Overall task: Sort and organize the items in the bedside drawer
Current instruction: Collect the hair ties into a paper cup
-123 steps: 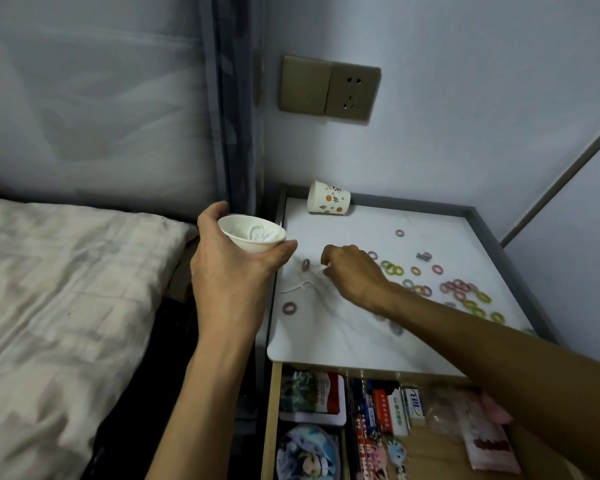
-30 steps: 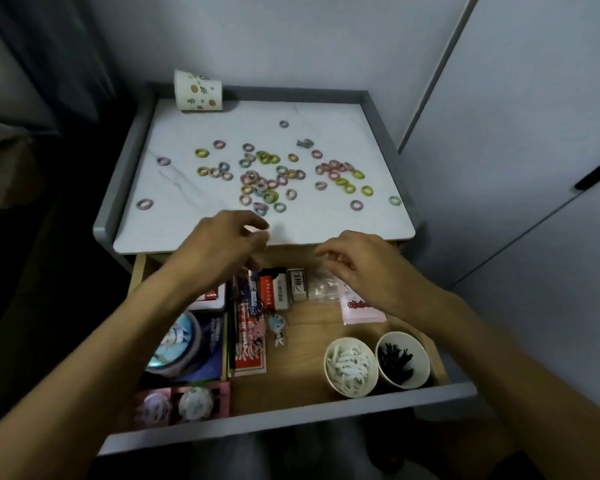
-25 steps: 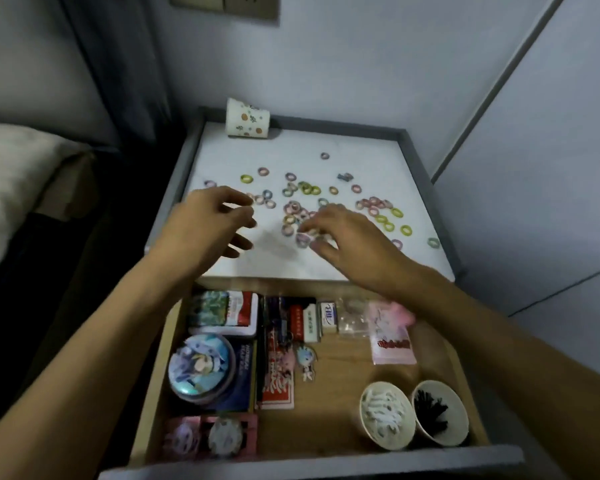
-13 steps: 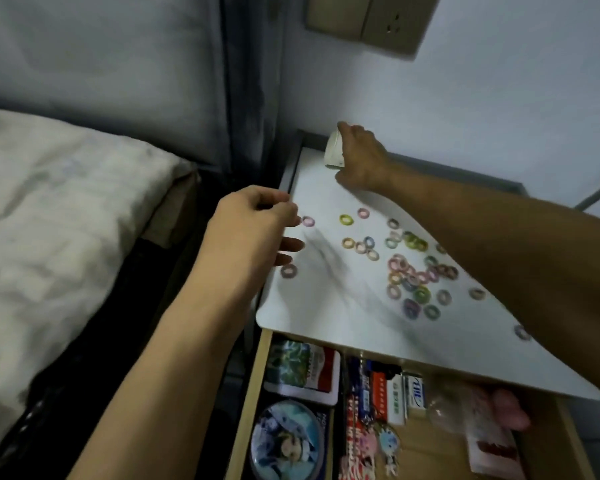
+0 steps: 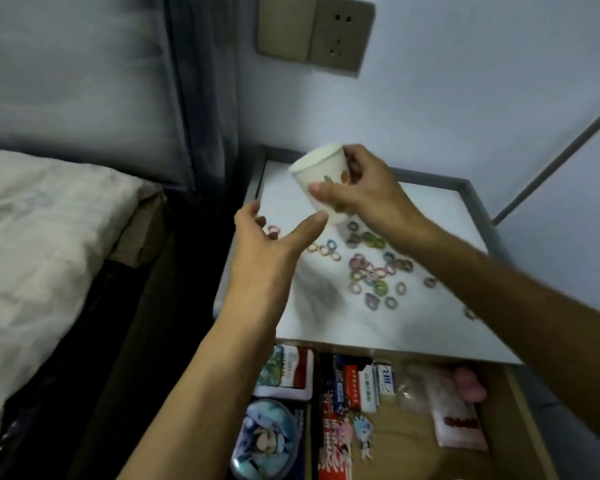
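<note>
My right hand (image 5: 362, 192) grips a white paper cup (image 5: 321, 174) with small printed motifs, held tilted in the air above the far left of the bedside table top (image 5: 326, 317). My left hand (image 5: 271, 244) is open just below the cup, palm up, fingers apart, holding nothing. Several small coloured hair rings (image 5: 371, 271) lie scattered over the white top. Below it the wooden drawer (image 5: 413, 441) stands pulled out, with packets, small boxes, a round tin (image 5: 267, 441) and charm keychains (image 5: 355, 431) inside.
A bed with a pale cover (image 5: 42, 244) lies to the left, across a dark gap. A wall socket (image 5: 316, 32) sits above the table. A raised grey rim (image 5: 478, 209) edges the table top at the back and right.
My right hand has lifted the cup from the table's back corner and brought it toward me. My left hand has turned open under it. The view has shifted slightly.
</note>
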The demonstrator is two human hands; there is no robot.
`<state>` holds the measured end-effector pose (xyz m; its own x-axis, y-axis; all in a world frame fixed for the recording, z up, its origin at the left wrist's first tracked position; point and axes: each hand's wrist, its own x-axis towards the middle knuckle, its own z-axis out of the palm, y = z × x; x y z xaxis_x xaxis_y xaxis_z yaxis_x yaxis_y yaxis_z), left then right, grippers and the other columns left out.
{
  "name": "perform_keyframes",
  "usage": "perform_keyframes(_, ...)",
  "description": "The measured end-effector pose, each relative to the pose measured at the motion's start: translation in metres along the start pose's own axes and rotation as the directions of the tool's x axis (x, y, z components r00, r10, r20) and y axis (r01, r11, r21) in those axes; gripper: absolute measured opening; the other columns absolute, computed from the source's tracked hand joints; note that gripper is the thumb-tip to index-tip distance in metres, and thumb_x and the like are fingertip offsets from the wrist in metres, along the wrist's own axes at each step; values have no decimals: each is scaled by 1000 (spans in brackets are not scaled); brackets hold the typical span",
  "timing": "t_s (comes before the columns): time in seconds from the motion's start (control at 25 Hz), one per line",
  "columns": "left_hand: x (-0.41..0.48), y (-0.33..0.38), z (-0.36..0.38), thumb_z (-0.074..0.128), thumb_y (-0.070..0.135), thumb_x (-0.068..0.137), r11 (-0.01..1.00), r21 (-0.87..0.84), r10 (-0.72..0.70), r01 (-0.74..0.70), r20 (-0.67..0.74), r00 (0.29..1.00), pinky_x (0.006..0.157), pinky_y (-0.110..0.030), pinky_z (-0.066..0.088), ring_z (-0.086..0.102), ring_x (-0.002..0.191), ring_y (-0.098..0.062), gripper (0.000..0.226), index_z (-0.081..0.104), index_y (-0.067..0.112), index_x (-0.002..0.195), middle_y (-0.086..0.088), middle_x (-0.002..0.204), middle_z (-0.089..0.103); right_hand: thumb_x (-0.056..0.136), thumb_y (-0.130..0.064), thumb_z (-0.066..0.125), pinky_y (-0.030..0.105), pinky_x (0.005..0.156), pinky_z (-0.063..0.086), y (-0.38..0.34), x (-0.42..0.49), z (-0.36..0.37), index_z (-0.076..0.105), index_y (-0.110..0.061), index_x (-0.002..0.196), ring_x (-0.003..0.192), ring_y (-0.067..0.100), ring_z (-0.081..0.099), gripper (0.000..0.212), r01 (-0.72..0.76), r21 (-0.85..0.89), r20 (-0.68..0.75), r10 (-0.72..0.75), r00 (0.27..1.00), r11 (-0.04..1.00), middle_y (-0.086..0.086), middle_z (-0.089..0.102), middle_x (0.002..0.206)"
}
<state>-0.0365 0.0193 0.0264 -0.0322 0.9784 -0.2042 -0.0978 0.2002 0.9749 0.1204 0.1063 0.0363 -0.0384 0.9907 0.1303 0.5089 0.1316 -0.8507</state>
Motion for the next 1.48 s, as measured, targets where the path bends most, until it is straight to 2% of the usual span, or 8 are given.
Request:
perform_keyframes(0.12,-13,-12,34,88,52,55,996,-70,-38,49,162,986,102,-32,44,57,117,-10,111,31,33,148,6,134,55,82,-15,75,27,86,57,3,-105,-18,57,-17,123,102,9,67,45,-15,211,43,6,999,977,-4,69,111)
perform_keyframes(0.24,-26,-26,65,88,48,49,997,-51,-43,55,200,979,97,-36,52,66,107,-15,98,47,33,136,3,121,66,87,-15,71,23,91,53,25,-149,-33,60,-16,125,108,5,65,40,-90,224,69,77,995,970,-7,69,115)
perform_keyframes(0.4,-30,-38,82,91,42,50,998,16,-62,61,122,991,86,-35,56,67,100,-14,94,47,33,133,6,117,65,92,-31,65,36,96,51,89,-144,-89,62,-19,126,108,13,59,37,-224,-212,-183,186,965,951,-3,58,124)
perform_keyframes(0.56,-28,-41,93,88,42,57,986,162,-53,27,163,985,76,-33,58,64,96,-12,86,44,37,131,15,108,58,94,-50,55,38,82,43,148,-141,-135,57,-9,124,103,33,57,50,-586,-578,-437,391,810,568,14,53,119)
perform_keyframes(0.64,-28,-44,98,87,44,58,978,205,-57,19,182,982,73,-30,56,62,94,-10,84,44,38,130,18,106,56,94,-56,50,36,75,41,164,-141,-132,59,-5,115,96,34,57,56,-612,-588,-436,431,790,528,18,57,114)
perform_keyframes(0.96,-27,-51,101,86,42,61,969,245,-77,16,241,967,65,-21,50,62,95,-11,85,43,40,133,14,112,57,92,-29,66,12,53,37,169,-119,-116,56,-18,100,66,13,58,17,-430,-339,-331,322,887,837,12,54,100)
perform_keyframes(1.2,-26,-54,103,86,40,63,964,267,-58,-16,265,963,62,-17,47,61,90,-6,82,42,40,133,19,105,55,89,-7,65,37,68,57,170,-108,-116,67,-9,81,61,22,67,8,-387,-399,-351,251,902,831,8,68,75)
perform_keyframes(1.48,-26,-61,97,87,41,61,859,470,71,-204,286,956,74,-24,52,58,99,-12,90,35,39,135,11,117,57,84,-4,71,2,53,43,138,-110,-125,74,-9,88,67,7,64,7,-353,-337,-395,209,894,873,0,69,80)
